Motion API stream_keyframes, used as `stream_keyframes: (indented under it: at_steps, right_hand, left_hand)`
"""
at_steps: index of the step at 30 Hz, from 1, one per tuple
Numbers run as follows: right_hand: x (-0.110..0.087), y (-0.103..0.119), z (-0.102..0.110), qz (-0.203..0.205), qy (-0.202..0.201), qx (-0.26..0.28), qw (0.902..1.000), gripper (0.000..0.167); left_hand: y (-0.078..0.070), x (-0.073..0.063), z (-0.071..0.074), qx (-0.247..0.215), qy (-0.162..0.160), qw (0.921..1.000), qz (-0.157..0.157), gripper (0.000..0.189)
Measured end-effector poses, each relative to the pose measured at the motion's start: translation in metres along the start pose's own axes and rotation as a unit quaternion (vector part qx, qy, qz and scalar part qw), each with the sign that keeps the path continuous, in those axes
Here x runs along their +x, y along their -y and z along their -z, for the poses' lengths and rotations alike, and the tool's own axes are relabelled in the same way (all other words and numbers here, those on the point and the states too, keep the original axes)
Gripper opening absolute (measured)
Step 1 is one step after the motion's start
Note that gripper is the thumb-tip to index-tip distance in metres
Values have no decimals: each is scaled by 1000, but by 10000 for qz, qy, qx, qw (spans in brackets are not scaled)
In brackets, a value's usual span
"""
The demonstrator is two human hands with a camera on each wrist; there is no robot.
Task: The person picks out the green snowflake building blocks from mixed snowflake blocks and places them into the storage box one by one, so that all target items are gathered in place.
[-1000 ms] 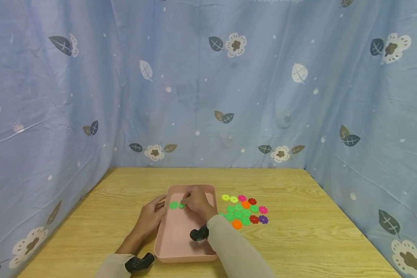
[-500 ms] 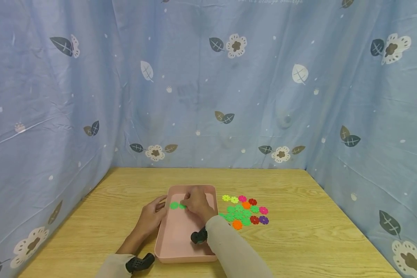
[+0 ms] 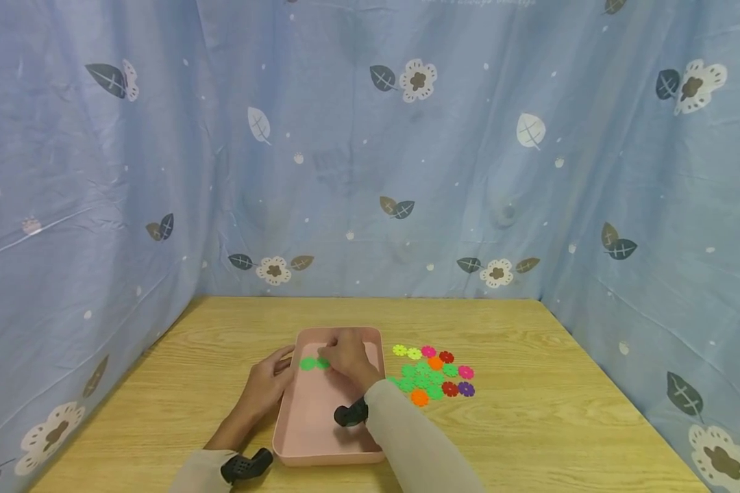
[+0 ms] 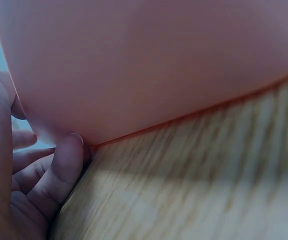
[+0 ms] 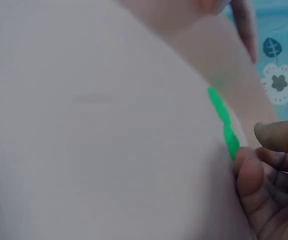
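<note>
Two green flower pieces [image 3: 307, 363] are laid side by side in the far left part of the pink tray [image 3: 321, 424]; the right one is met by the right hand [image 3: 348, 355], though whether it is pinched in that grip cannot be told. The tray's left wall is touched by the left hand [image 3: 268, 383], its fingers relaxed, and multicoloured flower pieces [image 3: 435, 377] are spread right of the tray.

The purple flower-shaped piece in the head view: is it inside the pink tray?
No, the purple piece lies on the wooden table to the right of the pink tray, beside a red piece.
</note>
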State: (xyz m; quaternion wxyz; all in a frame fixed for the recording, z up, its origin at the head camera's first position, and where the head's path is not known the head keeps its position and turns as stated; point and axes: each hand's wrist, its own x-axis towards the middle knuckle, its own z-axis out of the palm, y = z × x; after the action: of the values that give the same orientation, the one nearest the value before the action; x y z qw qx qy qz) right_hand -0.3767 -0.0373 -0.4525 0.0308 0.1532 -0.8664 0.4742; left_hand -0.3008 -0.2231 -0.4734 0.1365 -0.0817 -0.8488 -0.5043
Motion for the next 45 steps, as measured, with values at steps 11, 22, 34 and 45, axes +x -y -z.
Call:
stream_keyframes:
  at_steps: [11,22,34,45]
  right_hand:
    - [2,10,8,-103,155,-136,9997,41]
    - [-4,25,20,-310,448,457,9975,10]
    - [-29,47,51,55,146,1015,9947,15]
    - [-45,34,73,282,-189,1533,9876,12]
  left_hand:
    - [-2,1,1,-111,19,9999,27,50]
    - [-2,1,1,-20,-11,10000,85,50]
    - [-1,1,0,12,0,10000,88,50]
    - [-1,2,-1,-28,-7,9999,124,50]
